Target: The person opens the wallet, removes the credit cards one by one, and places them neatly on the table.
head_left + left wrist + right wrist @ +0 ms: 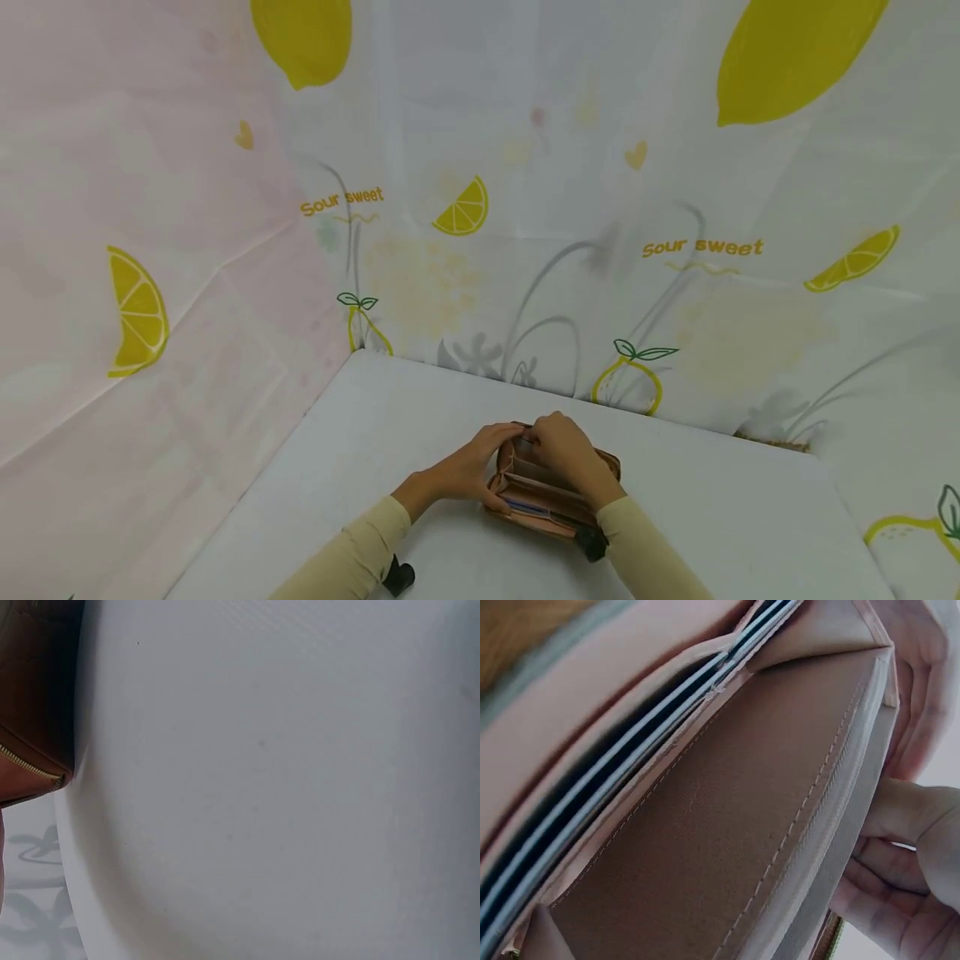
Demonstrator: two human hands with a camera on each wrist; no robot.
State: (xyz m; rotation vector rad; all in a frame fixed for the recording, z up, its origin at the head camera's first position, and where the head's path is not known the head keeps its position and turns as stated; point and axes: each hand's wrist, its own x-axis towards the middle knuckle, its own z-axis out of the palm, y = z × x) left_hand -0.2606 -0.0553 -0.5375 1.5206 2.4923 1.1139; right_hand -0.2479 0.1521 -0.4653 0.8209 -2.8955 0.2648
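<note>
A brown zip-around wallet (540, 477) lies unzipped in front of me on the white table, its compartments facing up. My left hand (474, 465) grips the wallet's left end, thumb on the near side and fingers at the far corner. My right hand (564, 448) reaches over the far compartment with curled fingers; in the right wrist view its thumb and fingers (881, 896) pinch the far inner wall beside a pale zipped divider (832, 802). Cards (622, 757) sit in the near slots. In the left wrist view the wallet's outer side (37, 690) shows gold zipper teeth.
The white table (420, 417) meets a lemon-printed cloth (480, 283) at the back and left. Black devices (591, 543) sit by both wrists, the right one near the wallet's near right corner.
</note>
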